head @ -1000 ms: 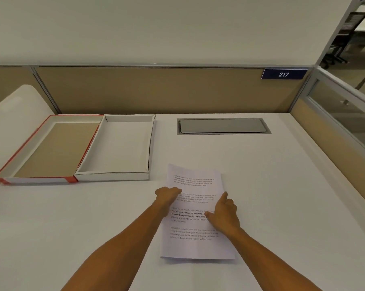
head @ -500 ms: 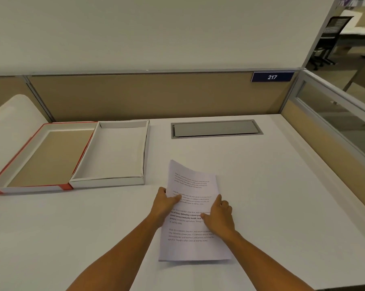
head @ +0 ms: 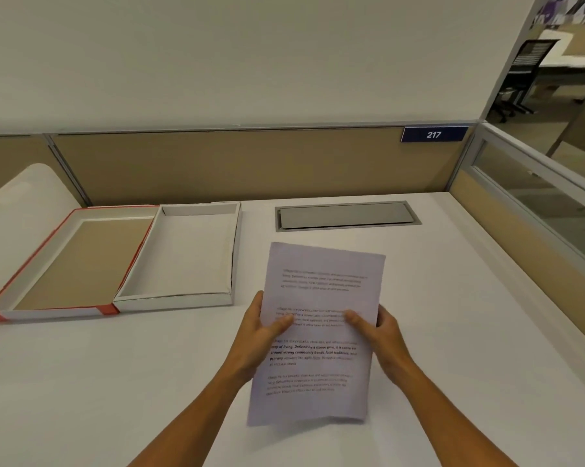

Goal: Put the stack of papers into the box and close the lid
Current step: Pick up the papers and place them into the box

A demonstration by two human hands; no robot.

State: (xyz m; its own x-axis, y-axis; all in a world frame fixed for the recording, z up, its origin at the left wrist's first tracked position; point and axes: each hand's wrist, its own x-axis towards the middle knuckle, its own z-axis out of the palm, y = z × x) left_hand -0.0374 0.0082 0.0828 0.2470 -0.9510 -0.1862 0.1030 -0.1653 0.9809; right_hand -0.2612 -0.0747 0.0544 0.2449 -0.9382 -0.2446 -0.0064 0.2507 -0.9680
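A stack of printed white papers is lifted off the white desk, held by both edges. My left hand grips its left edge with the thumb on top. On the right edge, my right hand holds it the same way. The open white box lies to the left of the papers, empty. Its red-edged lid, brown inside, lies flat beside the box on the far left.
A grey cable hatch is set into the desk behind the papers. A tan partition with a blue "217" sign stands along the back. A glass divider bounds the right side.
The papers lay flat on the desk under my fingers. Both hands have since taken hold of the side edges and raised the stack.
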